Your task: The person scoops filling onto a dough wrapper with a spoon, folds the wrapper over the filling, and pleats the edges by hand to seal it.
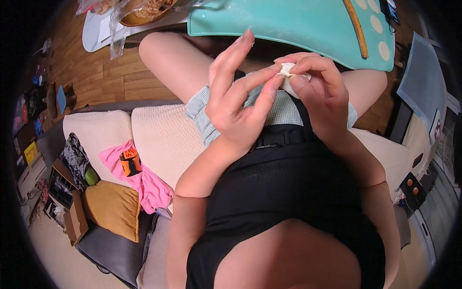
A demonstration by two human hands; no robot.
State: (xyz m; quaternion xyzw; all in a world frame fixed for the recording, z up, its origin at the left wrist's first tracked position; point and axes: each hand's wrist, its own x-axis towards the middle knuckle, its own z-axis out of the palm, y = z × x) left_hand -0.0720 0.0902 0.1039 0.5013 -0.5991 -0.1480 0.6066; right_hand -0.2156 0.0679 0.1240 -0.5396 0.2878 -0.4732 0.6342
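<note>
A small white dumpling (287, 68) is held up over my lap, its dough gathered into folds at the top. My left hand (236, 96) pinches the dumpling's edge between thumb and index finger, while its other fingers stretch upward. From the other side, my right hand (326, 91) grips it with thumb and fingers, hiding part of it. White flour marks my fingertips. Beyond my hands, a wooden rolling pin (356, 29) lies on a teal mat (269, 24), with several round dough wrappers (383, 50) to its right.
At the far left, a wooden bowl (126, 20) of brownish filling stands on a white surface beside clear plastic bags (117, 33). My legs are spread below the mat's edge. The cream sofa cover (166, 132) holds a pink cloth (149, 185), an orange-black item (130, 162) and a mustard cushion (113, 209).
</note>
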